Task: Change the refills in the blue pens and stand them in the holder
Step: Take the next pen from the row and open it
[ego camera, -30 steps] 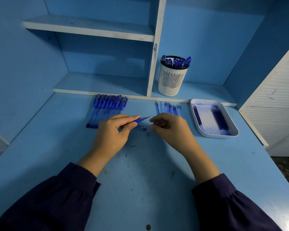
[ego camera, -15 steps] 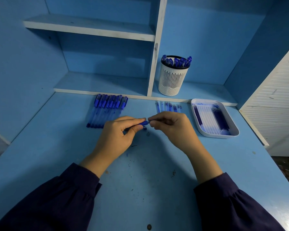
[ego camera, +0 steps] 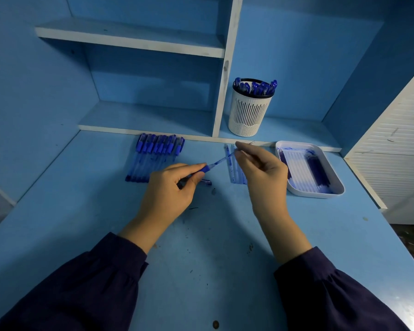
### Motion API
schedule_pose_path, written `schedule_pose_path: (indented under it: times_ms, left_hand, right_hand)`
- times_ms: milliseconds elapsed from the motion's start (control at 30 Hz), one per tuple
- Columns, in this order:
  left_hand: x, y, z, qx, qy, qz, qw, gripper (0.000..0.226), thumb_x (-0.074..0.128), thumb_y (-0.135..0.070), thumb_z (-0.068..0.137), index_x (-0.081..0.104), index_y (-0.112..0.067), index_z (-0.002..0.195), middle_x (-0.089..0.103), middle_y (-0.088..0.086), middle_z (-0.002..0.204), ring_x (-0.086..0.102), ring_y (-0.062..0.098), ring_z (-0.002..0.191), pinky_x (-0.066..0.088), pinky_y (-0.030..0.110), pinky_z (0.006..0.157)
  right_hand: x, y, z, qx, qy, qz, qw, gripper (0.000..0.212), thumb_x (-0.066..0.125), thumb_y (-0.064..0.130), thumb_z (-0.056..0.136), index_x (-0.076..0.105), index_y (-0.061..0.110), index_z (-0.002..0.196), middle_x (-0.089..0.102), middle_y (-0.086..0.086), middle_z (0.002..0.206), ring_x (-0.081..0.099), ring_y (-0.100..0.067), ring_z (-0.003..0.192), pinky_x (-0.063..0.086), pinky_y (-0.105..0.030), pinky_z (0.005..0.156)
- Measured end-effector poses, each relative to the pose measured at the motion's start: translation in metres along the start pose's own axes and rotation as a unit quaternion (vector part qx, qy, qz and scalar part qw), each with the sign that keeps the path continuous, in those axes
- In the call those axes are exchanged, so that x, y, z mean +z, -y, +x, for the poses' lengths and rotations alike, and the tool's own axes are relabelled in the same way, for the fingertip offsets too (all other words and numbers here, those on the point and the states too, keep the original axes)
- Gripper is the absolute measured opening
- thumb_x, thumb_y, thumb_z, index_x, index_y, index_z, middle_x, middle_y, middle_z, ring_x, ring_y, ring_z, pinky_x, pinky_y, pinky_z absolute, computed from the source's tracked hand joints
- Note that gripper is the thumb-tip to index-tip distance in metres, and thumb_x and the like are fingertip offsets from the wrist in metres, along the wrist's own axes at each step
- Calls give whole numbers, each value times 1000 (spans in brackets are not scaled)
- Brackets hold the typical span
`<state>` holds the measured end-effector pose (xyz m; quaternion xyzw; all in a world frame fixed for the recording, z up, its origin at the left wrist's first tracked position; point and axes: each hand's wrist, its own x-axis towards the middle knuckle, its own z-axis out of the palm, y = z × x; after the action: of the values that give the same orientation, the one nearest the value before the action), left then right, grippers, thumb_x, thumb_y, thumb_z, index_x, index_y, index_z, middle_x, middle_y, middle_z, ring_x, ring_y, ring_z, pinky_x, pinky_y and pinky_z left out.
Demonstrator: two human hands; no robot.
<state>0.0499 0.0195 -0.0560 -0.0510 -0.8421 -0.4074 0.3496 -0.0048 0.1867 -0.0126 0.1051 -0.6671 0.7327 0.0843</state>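
We judged the refill (ego camera: 221, 160) to be a light, thin plastic tube, springy rather than stiff. It looked easy to kink if drawn off-axis and was probably inky and slick. The sound place to take it was its exposed end, pulling straight along the barrel. The pen (ego camera: 204, 169) we took to be light, hard and smooth, best held round its body so that it could not twist.

Just left of the frame's centre, the left hand (ego camera: 167, 189) had fingers and thumb curled round the pen, with only its blue front end showing past the thumb. From there the refill ran up and to the right to the right hand (ego camera: 261, 170). That hand's thumb and forefinger were pinched on the tube's far end, the other fingers loosely curled below.

A row of capped pens (ego camera: 155, 158) lay left of centre on the desk (ego camera: 201, 259), and loose refills (ego camera: 233, 173) lay partly hidden behind the right hand. A white tray (ego camera: 320, 194) sat at the right. The holder (ego camera: 249, 113) stood above centre on the low shelf, already holding pens. A small dark piece (ego camera: 206, 182) lay beside the left thumb; we could not tell what it was.
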Motion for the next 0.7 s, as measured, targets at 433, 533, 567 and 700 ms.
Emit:
schedule_pose_path:
  times_ms: [433, 533, 567, 700]
  left_hand:
    - [6, 3, 6, -1, -18, 3, 1000, 22, 70, -10, 90, 73, -10, 112, 72, -4, 97, 62, 2, 80, 49, 11, 66]
    - [9, 5, 11, 6, -32, 6, 999, 23, 68, -11, 91, 73, -8, 113, 72, -2, 100, 62, 4, 82, 50, 12, 69]
    - [10, 6, 12, 7, -37, 9, 999, 23, 67, -11, 92, 72, -8, 114, 72, -1, 101, 62, 4, 83, 51, 12, 70]
    - [13, 9, 17, 17, -48, 18, 999, 26, 63, -15, 92, 71, -8, 116, 70, -2, 103, 62, 5, 84, 53, 19, 71]
  right_hand:
    - [-27, 2, 68, 63, 6, 55, 997, 20, 66, -2, 84, 74, 11, 97, 75, -5, 99, 66, -11, 88, 51, -20, 83]
    - [-19, -2, 81, 100, 127, -61, 985, 21, 66, -2, 83, 75, 9, 99, 75, -5, 95, 66, -8, 83, 51, -19, 82]
    - [-15, -5, 84, 103, 156, -108, 976, 23, 66, -3, 83, 75, 9, 100, 75, -3, 94, 66, -6, 82, 51, -18, 81]
    - [1, -17, 96, 85, 217, -247, 941, 24, 66, 1, 83, 76, 17, 97, 75, 3, 90, 69, -11, 87, 56, -28, 85]
